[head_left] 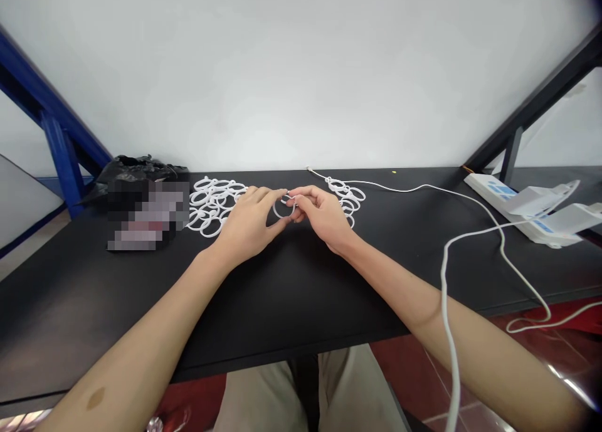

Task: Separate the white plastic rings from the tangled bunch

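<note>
My left hand (249, 222) and my right hand (322, 212) meet over the middle of the black table (282, 300). Together they pinch a white plastic ring (283, 207) between their fingertips. To the left of my left hand lies a heap of loose white rings (211, 203). Behind my right hand lies a short chain of linked white rings (347, 197). Both hands have their fingers curled closed round the ring.
A black plastic bag (136, 168) sits at the back left beside a blurred patch. A white cable (470, 231) runs across the right side and off the table's front edge. A white power strip (527, 209) with plugs lies at the far right.
</note>
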Demonstrator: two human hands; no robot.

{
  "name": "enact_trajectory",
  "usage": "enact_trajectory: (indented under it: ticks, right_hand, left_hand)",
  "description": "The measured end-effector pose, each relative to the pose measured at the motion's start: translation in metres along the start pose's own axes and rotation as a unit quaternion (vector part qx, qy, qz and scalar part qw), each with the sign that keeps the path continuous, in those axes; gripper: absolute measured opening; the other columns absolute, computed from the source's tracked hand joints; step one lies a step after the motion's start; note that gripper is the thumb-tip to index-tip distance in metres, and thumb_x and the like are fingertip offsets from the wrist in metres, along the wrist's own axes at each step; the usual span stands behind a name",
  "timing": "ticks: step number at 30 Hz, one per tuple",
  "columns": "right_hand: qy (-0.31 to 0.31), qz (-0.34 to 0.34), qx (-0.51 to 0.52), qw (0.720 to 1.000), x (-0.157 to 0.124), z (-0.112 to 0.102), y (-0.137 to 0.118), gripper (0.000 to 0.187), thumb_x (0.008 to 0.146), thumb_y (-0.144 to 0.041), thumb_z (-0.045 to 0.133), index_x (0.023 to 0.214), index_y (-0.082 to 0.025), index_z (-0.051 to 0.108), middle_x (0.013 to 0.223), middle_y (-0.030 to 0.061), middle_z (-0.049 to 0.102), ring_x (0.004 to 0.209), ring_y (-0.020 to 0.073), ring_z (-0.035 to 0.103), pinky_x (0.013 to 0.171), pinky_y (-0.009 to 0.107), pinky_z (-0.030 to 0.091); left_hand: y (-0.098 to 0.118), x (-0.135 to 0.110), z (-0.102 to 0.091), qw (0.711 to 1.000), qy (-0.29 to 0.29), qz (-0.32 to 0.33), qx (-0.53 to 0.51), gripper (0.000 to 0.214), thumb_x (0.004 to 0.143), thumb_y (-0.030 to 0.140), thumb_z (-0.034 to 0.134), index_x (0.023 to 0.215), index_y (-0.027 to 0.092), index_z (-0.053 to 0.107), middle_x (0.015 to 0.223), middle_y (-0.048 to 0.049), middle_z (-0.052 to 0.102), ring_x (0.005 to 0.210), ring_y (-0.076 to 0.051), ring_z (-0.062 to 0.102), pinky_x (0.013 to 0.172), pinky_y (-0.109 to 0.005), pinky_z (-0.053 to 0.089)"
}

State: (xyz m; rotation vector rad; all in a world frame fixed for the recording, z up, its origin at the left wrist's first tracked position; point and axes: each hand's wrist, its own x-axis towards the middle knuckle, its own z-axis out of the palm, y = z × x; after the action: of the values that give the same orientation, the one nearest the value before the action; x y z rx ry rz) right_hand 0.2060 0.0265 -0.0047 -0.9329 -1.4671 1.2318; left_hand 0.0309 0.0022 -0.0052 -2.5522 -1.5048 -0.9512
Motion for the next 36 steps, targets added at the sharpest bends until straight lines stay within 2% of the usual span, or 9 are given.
enact_trajectory:
  ticks: [4, 8, 13, 18, 22, 28, 30, 32, 36]
  right_hand:
    - [-0.011, -0.014, -0.015, 1.000, 0.000, -0.002, -0.001, 0.017, 0.090, -0.031, 0.058, 0.097, -0.017, 0.065, 0.089, 0.0036, 0.073, 0.063, 0.0097, 0.066, 0.063, 0.025, 0.056]
    - [-0.011, -0.073, -0.131, 0.989, -0.003, -0.004, -0.003, 0.020, 0.094, -0.038, 0.056, 0.094, -0.020, 0.065, 0.078, -0.0003, 0.070, 0.063, 0.0110, 0.065, 0.066, 0.026, 0.054]
    - [-0.022, -0.122, -0.190, 0.974, -0.006, -0.005, -0.007, 0.017, 0.094, -0.037, 0.057, 0.094, -0.022, 0.065, 0.089, 0.0003, 0.072, 0.063, 0.0105, 0.061, 0.068, 0.026, 0.051]
    - [-0.017, -0.125, -0.208, 0.970, -0.004, -0.008, -0.009, 0.019, 0.091, -0.037, 0.062, 0.081, -0.020, 0.064, 0.073, -0.0022, 0.068, 0.057, 0.0101, 0.059, 0.063, 0.024, 0.048]
    - [0.006, -0.113, -0.236, 0.965, -0.003, -0.009, -0.011, 0.018, 0.091, -0.033, 0.061, 0.077, -0.021, 0.062, 0.060, -0.0050, 0.061, 0.053, 0.0099, 0.057, 0.061, 0.024, 0.045]
    - [-0.007, -0.112, -0.256, 0.960, -0.005, -0.008, -0.008, 0.020, 0.093, -0.040, 0.059, 0.087, -0.021, 0.064, 0.070, -0.0032, 0.065, 0.058, 0.0110, 0.059, 0.064, 0.025, 0.047]
    - [0.002, -0.124, -0.314, 0.941, -0.004, -0.008, -0.005, 0.025, 0.096, -0.043, 0.055, 0.101, -0.021, 0.064, 0.078, -0.0005, 0.068, 0.067, 0.0137, 0.062, 0.070, 0.027, 0.049]
    - [0.012, -0.137, -0.402, 0.905, 0.000, -0.008, -0.002, 0.031, 0.098, -0.042, 0.050, 0.114, -0.019, 0.062, 0.094, 0.0052, 0.069, 0.085, 0.0188, 0.064, 0.079, 0.032, 0.050]
    - [-0.011, -0.139, -0.588, 0.796, 0.010, -0.007, 0.007, 0.036, 0.100, -0.033, 0.049, 0.126, -0.012, 0.061, 0.126, 0.0164, 0.061, 0.117, 0.0314, 0.054, 0.097, 0.045, 0.044]
  left_hand:
    - [0.001, 0.000, 0.000, 1.000, -0.012, 0.007, 0.009, 0.045, 0.090, 0.034, 0.058, 0.131, 0.014, 0.057, 0.111, -0.0107, 0.067, 0.102, -0.028, 0.055, 0.093, -0.044, 0.047]
    - [0.006, 0.001, -0.001, 1.000, -0.027, -0.005, -0.009, 0.040, 0.089, 0.031, 0.058, 0.125, 0.015, 0.060, 0.107, -0.0089, 0.069, 0.096, -0.026, 0.055, 0.089, -0.042, 0.047]
    - [0.013, 0.000, -0.007, 0.997, -0.050, -0.026, -0.061, 0.035, 0.085, 0.026, 0.059, 0.119, 0.017, 0.062, 0.104, -0.0054, 0.068, 0.093, -0.023, 0.053, 0.086, -0.038, 0.046]
    - [0.017, -0.001, -0.011, 0.994, -0.072, -0.021, -0.085, 0.028, 0.088, 0.029, 0.055, 0.113, 0.019, 0.063, 0.095, -0.0040, 0.067, 0.090, -0.023, 0.052, 0.080, -0.037, 0.046]
    - [0.017, -0.001, -0.009, 0.991, -0.074, -0.025, -0.104, 0.031, 0.091, 0.038, 0.055, 0.115, 0.020, 0.062, 0.100, -0.0042, 0.067, 0.094, -0.023, 0.053, 0.083, -0.037, 0.046]
    - [0.014, 0.001, -0.007, 0.994, -0.073, -0.041, -0.077, 0.028, 0.091, 0.036, 0.055, 0.114, 0.022, 0.064, 0.099, -0.0041, 0.068, 0.095, -0.024, 0.055, 0.083, -0.037, 0.047]
    - [0.007, 0.002, -0.010, 0.995, -0.051, -0.061, -0.056, 0.034, 0.089, 0.038, 0.059, 0.118, 0.021, 0.062, 0.106, -0.0053, 0.068, 0.101, -0.026, 0.055, 0.089, -0.039, 0.046]
    - [-0.005, 0.002, -0.013, 0.996, -0.026, -0.087, -0.008, 0.037, 0.087, 0.040, 0.061, 0.119, 0.020, 0.062, 0.109, -0.0075, 0.068, 0.106, -0.029, 0.054, 0.095, -0.044, 0.045]
    - [-0.030, -0.003, -0.015, 0.986, -0.015, -0.128, 0.106, 0.035, 0.083, 0.041, 0.064, 0.112, 0.021, 0.066, 0.109, -0.0117, 0.067, 0.109, -0.036, 0.052, 0.094, -0.051, 0.044]
